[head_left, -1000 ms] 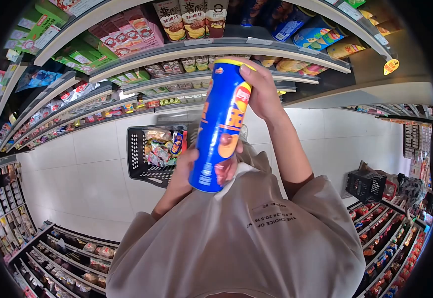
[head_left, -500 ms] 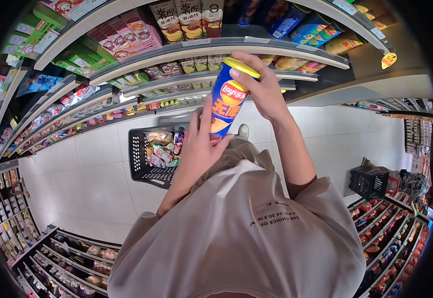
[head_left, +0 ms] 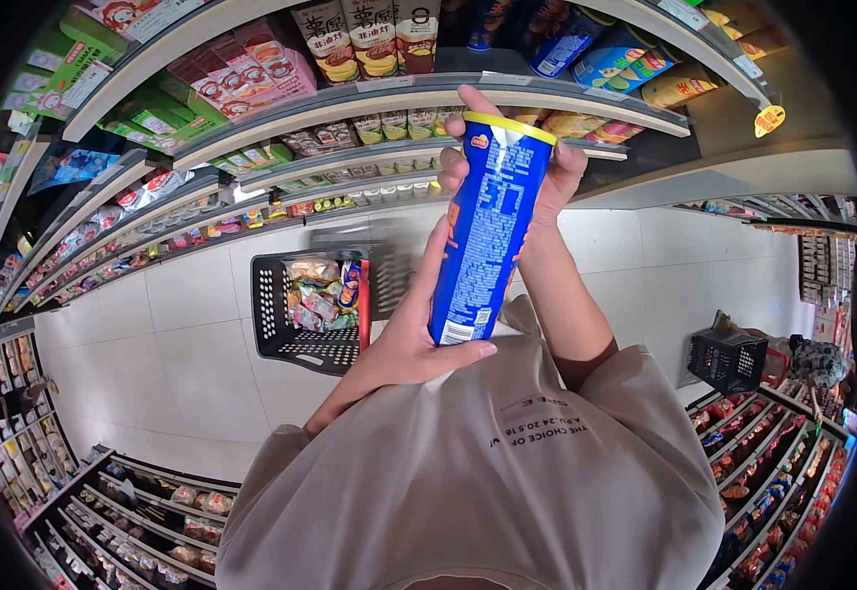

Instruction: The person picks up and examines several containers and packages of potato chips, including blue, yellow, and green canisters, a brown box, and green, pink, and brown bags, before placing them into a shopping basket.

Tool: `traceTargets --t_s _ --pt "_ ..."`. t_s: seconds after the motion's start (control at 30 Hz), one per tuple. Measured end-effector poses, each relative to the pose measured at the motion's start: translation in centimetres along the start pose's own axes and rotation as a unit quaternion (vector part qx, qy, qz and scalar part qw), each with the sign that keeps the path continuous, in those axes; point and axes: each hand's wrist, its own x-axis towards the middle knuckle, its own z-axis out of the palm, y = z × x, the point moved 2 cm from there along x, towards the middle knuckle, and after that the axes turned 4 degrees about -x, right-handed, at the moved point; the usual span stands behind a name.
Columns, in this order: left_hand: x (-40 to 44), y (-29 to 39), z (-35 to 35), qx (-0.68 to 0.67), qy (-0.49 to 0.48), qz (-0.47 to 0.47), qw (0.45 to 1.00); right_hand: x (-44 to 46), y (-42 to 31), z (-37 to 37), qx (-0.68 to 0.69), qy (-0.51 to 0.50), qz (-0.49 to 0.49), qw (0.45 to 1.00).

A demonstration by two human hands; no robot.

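A tall blue can of potato chips (head_left: 490, 231) with a yellow lid is held in front of my chest, leaning a little to the right at its top. Its back, covered in small white print and a barcode, faces me. My left hand (head_left: 411, 339) grips the lower end, the thumb lying across the bottom. Around the upper end, just under the lid, wraps my right hand (head_left: 558, 187), with fingertips showing on the left side and the palm behind the can.
A black shopping basket (head_left: 269, 305) with bagged snacks and another blue can stands on the white tiled floor (head_left: 168, 383) to the left. Shelves of boxed snacks (head_left: 374, 39) rise ahead. Another dark basket (head_left: 728, 359) is at the right, near low snack racks (head_left: 772, 462).
The can has been turned from its front logo to its printed back and brought closer to me. My right hand has shifted from over the lid to around the upper side.
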Motion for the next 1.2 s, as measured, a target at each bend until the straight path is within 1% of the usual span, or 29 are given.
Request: traceTargets --t_s 0.13,0.2,0.23,0.27,0.3,0.33,0.37,0.4,0.43,0.5,0.6,0.67,0.8,0.9,0.97,1.0,1.1,1.17,1.2 --pt "0.0 0.3 0.3 0.027 0.0 0.019 0.999 0.4 0.1 0.0 0.001 -0.032 -0.003 0.999" --pt "0.0 0.7 0.4 -0.004 0.016 0.009 1.0 0.5 -0.2 0.3 -0.06 -0.038 0.017 0.997" --pt "-0.1 0.3 0.2 -0.005 0.016 0.009 1.0 0.5 -0.2 0.8 -0.06 -0.038 0.017 0.997" --pt "-0.3 -0.6 -0.3 0.054 0.033 0.023 0.998 0.7 -0.3 1.2 -0.158 0.021 -0.002 0.987" --pt "-0.3 -1.0 -0.6 0.113 0.049 0.036 0.992 0.8 -0.4 1.4 -0.253 0.079 -0.022 0.964" --pt "-0.4 -1.3 -0.9 0.114 0.049 0.038 0.992 0.7 -0.7 1.0 -0.307 0.069 -0.044 0.948" --pt "-0.5 -1.4 -1.3 0.171 0.064 0.034 0.983 0.7 -0.8 1.2 -0.307 0.068 -0.044 0.948" --pt "-0.6 -1.4 -1.5 0.227 0.08 0.031 0.97 0.7 -0.9 1.6 -0.338 0.078 -0.058 0.936" --pt "-0.6 -1.4 -1.5 0.227 0.08 0.032 0.97 0.7 -1.0 1.9 -0.367 0.089 -0.071 0.923" --pt "-0.7 -1.3 -1.3 0.253 0.092 0.052 0.962 0.6 -1.1 2.1 -0.376 0.088 -0.079 0.919" --pt "-0.9 -1.6 -1.3 0.244 0.089 0.047 0.965 0.5 -1.0 2.1 -0.401 0.087 -0.092 0.907" --pt "-1.0 -1.4 -1.2 0.245 0.091 0.044 0.964 0.4 -0.8 1.9 -0.414 0.104 -0.099 0.899" --pt "-1.1 -1.2 -1.1 0.259 0.086 0.044 0.961 0.2 -0.7 1.9 -0.413 0.111 -0.103 0.898" --pt "-1.2 -1.2 -1.0 0.261 0.078 0.05 0.961 0.0 -0.8 2.1 -0.419 0.117 -0.091 0.896" --pt "-1.4 -1.3 -0.9 0.255 0.074 0.046 0.963 -0.1 -1.1 2.5 -0.457 0.121 -0.062 0.879" --pt "-1.4 -1.4 -0.9 0.25 0.07 0.042 0.965 -0.1 -1.1 2.6 -0.457 0.121 -0.063 0.879" --pt "-1.5 -1.4 -0.6 0.222 0.067 0.026 0.972 -0.2 -1.1 3.0 -0.439 0.148 -0.052 0.885" --pt "-1.6 -1.5 -0.5 0.21 0.066 0.024 0.975 -0.2 -1.1 3.3 -0.458 0.19 -0.042 0.868" --pt "-1.6 -1.5 -0.5 0.198 0.065 0.022 0.978 -0.3 -1.1 3.5 -0.458 0.191 -0.043 0.867"
